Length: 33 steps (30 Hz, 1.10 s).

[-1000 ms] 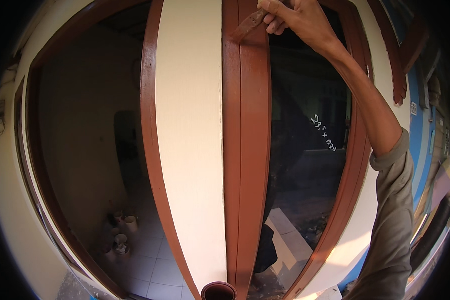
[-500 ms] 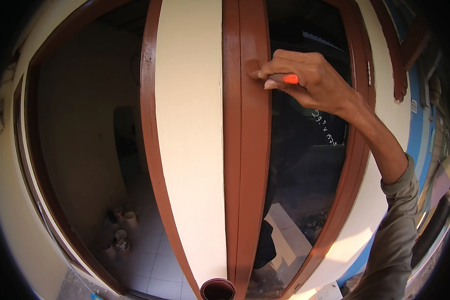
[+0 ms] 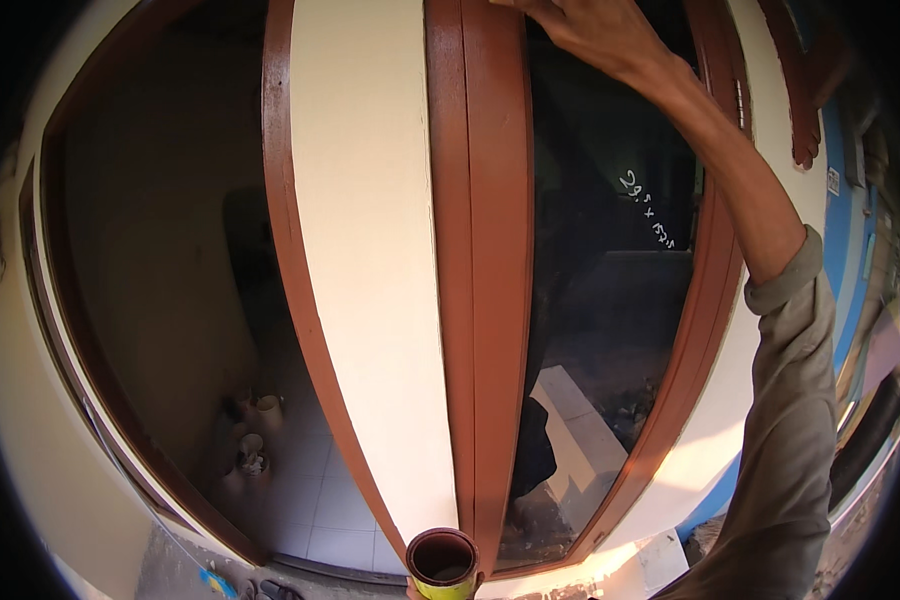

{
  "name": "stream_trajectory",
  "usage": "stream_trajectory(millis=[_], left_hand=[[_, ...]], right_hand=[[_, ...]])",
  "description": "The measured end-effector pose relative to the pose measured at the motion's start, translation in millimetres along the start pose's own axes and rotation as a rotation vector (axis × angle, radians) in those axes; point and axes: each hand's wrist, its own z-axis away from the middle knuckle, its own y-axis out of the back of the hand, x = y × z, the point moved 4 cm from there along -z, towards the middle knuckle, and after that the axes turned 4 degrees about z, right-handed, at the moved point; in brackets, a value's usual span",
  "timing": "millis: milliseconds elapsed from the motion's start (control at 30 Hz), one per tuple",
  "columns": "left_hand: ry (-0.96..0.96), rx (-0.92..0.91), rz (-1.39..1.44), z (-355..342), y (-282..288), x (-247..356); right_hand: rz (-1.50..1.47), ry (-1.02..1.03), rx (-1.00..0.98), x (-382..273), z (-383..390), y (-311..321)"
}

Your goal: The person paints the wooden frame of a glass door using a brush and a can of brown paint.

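Observation:
My right hand (image 3: 595,30) reaches up to the top of a reddish-brown wooden post (image 3: 498,260), its fingers closed and partly cut off by the upper edge. The paintbrush it held in the earlier view is out of sight now. At the lower edge, fingertips of my left hand (image 3: 411,588) wrap round a yellow can (image 3: 448,593). Brown paint coats the can's rim and inner wall. The post's painted face looks smooth and evenly brown.
A cream wall strip (image 3: 370,260) runs left of the post, beside a dark doorway with several pots (image 3: 269,408) on its tiled floor (image 3: 340,500). To the right is a dark glass pane (image 3: 610,310) with white handwritten marks. Sandals (image 3: 278,590) lie below.
My right hand has gone up along the post, taking the brush out of view. The can has come up at the lower edge, showing its yellow side and my left fingertips.

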Motion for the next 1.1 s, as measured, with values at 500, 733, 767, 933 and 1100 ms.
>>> stream_trajectory(millis=[500,733,767,933,1100], left_hand=[[0.018,-0.005,-0.042,38,-12,-2],[0.027,-0.077,-0.081,57,-35,7],[0.030,-0.087,-0.088,59,-38,6],[0.021,-0.110,-0.112,62,-48,4],[0.011,-0.117,-0.121,59,-53,6]], right_hand=[[-0.415,-0.756,0.013,33,21,48],[-0.725,-1.082,0.577,51,59,38],[-0.733,-1.069,0.582,55,59,37],[-0.702,-1.067,0.589,66,54,20],[-0.655,-1.046,0.612,81,51,10]])
